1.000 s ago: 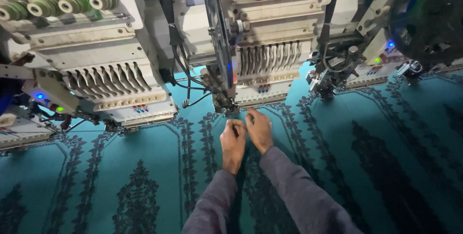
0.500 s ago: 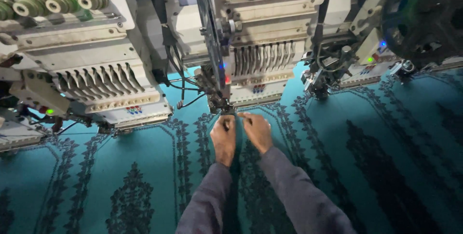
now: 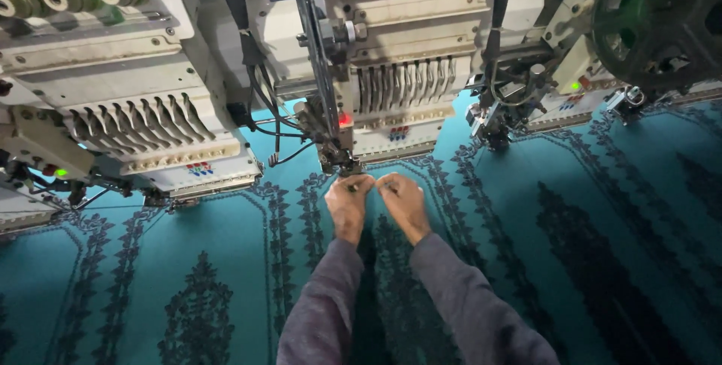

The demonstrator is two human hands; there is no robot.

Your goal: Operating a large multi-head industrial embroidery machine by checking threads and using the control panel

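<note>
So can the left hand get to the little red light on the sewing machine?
Probably yes. The left hand sits just under the middle machine head, and the red light glows right above it, with only a thin bar and the needle part close beside.

Both hands reach forward over a teal cloth stitched with dark ornamental bands (image 3: 226, 244); the left hand (image 3: 348, 203) and the right hand (image 3: 402, 201) meet at their fingertips, thumbs and forefingers pinched close together; whether a thread lies between them is too fine to tell. Just beyond the fingers hangs the needle foot of a cream metal embroidery head with a row of slotted levers (image 3: 398, 86), a small red lamp (image 3: 344, 119) lit just above the left fingers; a second cream embroidery head (image 3: 143, 117) stands well to the left of the fingers; grey sleeves (image 3: 323, 305) cover both forearms behind them.
</note>
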